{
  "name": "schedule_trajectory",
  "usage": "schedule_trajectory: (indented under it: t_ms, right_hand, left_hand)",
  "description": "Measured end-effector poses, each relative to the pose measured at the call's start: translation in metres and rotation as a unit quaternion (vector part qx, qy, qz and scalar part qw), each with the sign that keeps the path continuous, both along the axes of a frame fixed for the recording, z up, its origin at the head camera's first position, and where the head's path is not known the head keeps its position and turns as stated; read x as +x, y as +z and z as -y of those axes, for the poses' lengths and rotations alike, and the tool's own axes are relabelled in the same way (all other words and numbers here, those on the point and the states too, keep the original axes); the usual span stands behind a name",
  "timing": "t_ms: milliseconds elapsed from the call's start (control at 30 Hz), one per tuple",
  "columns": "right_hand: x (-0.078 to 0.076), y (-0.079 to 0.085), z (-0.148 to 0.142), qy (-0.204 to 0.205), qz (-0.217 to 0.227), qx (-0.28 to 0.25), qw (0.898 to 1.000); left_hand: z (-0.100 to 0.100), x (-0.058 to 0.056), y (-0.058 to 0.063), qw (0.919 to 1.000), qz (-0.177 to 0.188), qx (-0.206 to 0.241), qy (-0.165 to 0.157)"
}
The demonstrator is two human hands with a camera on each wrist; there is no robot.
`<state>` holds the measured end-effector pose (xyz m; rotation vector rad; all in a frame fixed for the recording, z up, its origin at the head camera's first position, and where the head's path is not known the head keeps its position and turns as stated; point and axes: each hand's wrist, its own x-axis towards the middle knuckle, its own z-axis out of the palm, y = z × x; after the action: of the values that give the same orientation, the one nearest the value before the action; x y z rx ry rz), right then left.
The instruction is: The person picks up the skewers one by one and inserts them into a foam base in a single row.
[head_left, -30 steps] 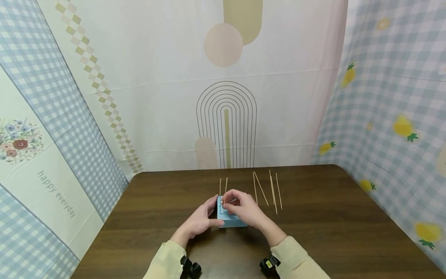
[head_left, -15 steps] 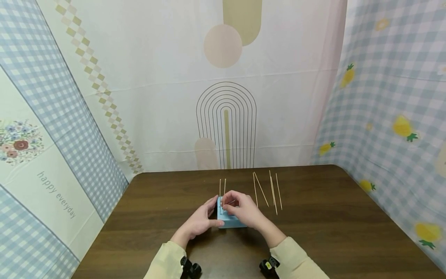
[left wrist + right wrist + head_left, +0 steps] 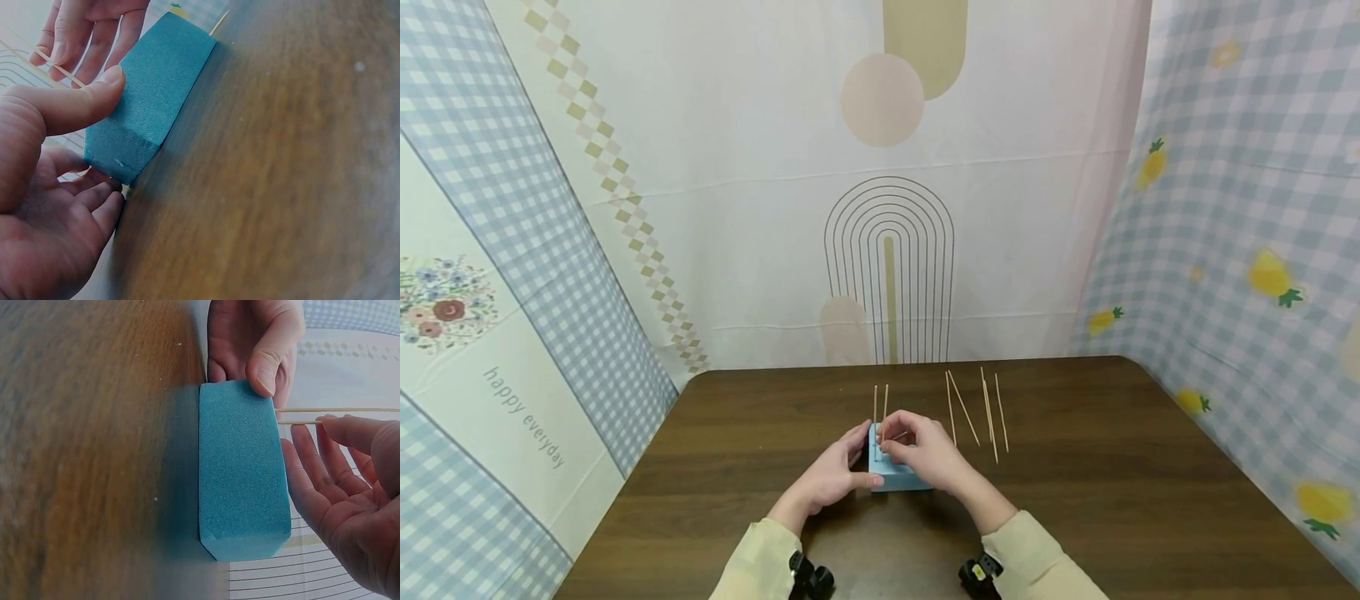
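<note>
A light blue foam-like block [image 3: 901,481] with cut corners sits on the brown table. My left hand [image 3: 829,475] grips its left end, thumb on the near face and fingers around the side, as the left wrist view also shows. One thin wooden stick [image 3: 875,404] stands upright in the block's top. Just right of it, a second stick [image 3: 301,422] is pinched between thumb and fingertips of my right hand [image 3: 931,452]. Its lower end meets the top face close to the first stick [image 3: 350,410]. The right hand covers much of the block's top in the head view.
Several loose wooden sticks [image 3: 987,412] lie on the table [image 3: 1075,467] behind and right of the block. A patterned white cloth [image 3: 760,250] hangs behind the table's far edge, with checked cloth [image 3: 1225,250] at the right.
The pinched stick has swung slightly left toward a more upright stance, its top shifting near the first stick. My left hand and the block stay in place.
</note>
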<state>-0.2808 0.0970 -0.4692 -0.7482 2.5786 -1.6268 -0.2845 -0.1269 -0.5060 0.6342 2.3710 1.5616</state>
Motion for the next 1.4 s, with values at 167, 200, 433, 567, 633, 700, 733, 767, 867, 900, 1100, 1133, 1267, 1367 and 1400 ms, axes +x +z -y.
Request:
schedule_trajectory:
  t_ms: [167,200,433,567,633,700,733,767,867,900,1100,1133,1267,1367,1400]
  right_hand:
    - [0.0010,0.0011,-0.0012,-0.002,0.005,0.000,1.000]
    - [0.0011,0.0012,-0.0013,-0.001,0.005,0.000,1.000]
    - [0.0008,0.0008,-0.0019,0.002,0.009,-0.005,1.000]
    - [0.0006,0.0010,-0.0025,0.004,0.012,-0.011,1.000]
    - [0.0007,0.0011,-0.0027,0.006,0.012,-0.014,1.000]
    - [0.0003,0.0010,-0.0027,0.007,0.011,-0.015,1.000]
    - [0.0001,0.0008,-0.0027,0.008,0.011,-0.015,1.000]
    - [-0.0001,0.0005,-0.0028,0.007,0.011,-0.015,1.000]
    - [-0.0009,-0.0005,-0.0028,0.006,0.012,-0.014,1.000]
    - [-0.0010,-0.0006,-0.0028,0.006,0.012,-0.014,1.000]
    - [0.0001,0.0006,-0.0027,0.010,0.014,-0.020,1.000]
    - [0.0004,0.0010,-0.0026,0.012,0.014,-0.022,1.000]
    - [0.0005,0.0021,-0.0023,0.015,0.017,-0.027,0.999]
    - [0.0006,0.0023,-0.0023,0.015,0.017,-0.027,0.999]
    - [0.0009,0.0025,-0.0024,0.015,0.017,-0.027,0.999]
  left_hand:
    - [-0.0008,-0.0005,0.0004,1.0000,0.001,0.004,-0.004]
    - [-0.0009,-0.0007,0.0003,1.0000,0.001,0.004,-0.003]
    - [-0.0008,-0.0010,-0.0009,1.0000,0.005,0.004,-0.002]
    - [-0.0009,-0.0009,-0.0009,0.9999,0.007,0.007,-0.003]
    - [-0.0010,-0.0008,-0.0008,0.9999,0.007,0.008,-0.002]
    - [-0.0011,-0.0010,-0.0010,0.9999,0.007,0.009,-0.002]
    - [-0.0011,-0.0011,-0.0011,0.9999,0.006,0.008,-0.002]
    - [-0.0011,-0.0011,-0.0012,1.0000,0.005,0.008,-0.002]
    - [-0.0010,-0.0014,-0.0017,1.0000,0.004,0.007,-0.001]
    - [-0.0009,-0.0014,-0.0017,1.0000,0.003,0.006,-0.001]
    - [-0.0009,-0.0018,-0.0014,1.0000,0.003,0.004,-0.001]
    - [-0.0009,-0.0019,-0.0012,1.0000,0.003,0.003,-0.002]
    - [-0.0007,-0.0018,0.0000,1.0000,0.004,0.002,-0.002]
    - [-0.0004,-0.0017,0.0002,1.0000,0.004,0.002,-0.002]
    - [-0.0003,-0.0018,0.0000,1.0000,0.004,0.002,-0.002]
